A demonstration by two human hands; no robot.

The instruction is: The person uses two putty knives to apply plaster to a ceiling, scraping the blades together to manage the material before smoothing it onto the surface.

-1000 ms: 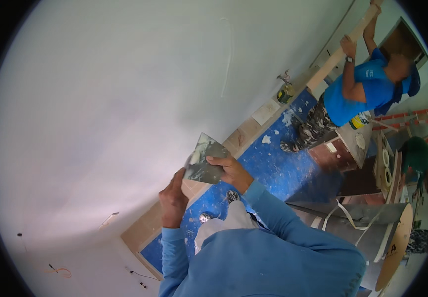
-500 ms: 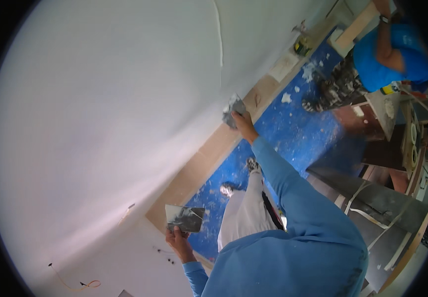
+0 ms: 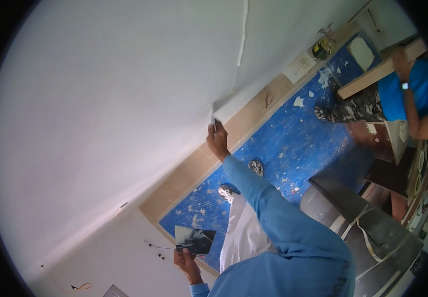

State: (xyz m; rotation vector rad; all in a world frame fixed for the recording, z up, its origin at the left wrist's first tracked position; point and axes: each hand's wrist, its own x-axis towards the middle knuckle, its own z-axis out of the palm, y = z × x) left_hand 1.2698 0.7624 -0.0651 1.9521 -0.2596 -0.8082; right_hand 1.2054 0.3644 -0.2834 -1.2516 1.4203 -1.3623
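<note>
Overall, the broad, smooth off-white wall [image 3: 100,123] takes up most of the view, with a blue floor covering [image 3: 283,143] spattered white beyond the flat tan strip [image 3: 184,180] at its foot. At the right, a co-worker in a bright blue shirt [image 3: 392,101] has a hand on a long pale wooden board [image 3: 372,76]. Down the wall from the upper edge runs a narrow white line of paste [image 3: 242,44], thick above and thin lower down, toward the person's right hand [image 3: 217,141].

Work on that line looks partway along: paste is on the wall, but the upper stretch stands as a ridge not yet flattened, and the lower stretch seems only thinly covered. The thin, dark grey rectangular plate [image 3: 196,242] bears a pale smear at one corner; the left hand [image 3: 188,266] pinches its near edge, thumb on top. Smallest, a flat-bladed hand tool with a dark grip [image 3: 217,125] sits in the right hand, fingers curled closely round it. Its blurred blade is at the wall; whether it touches, I cannot tell.
</note>
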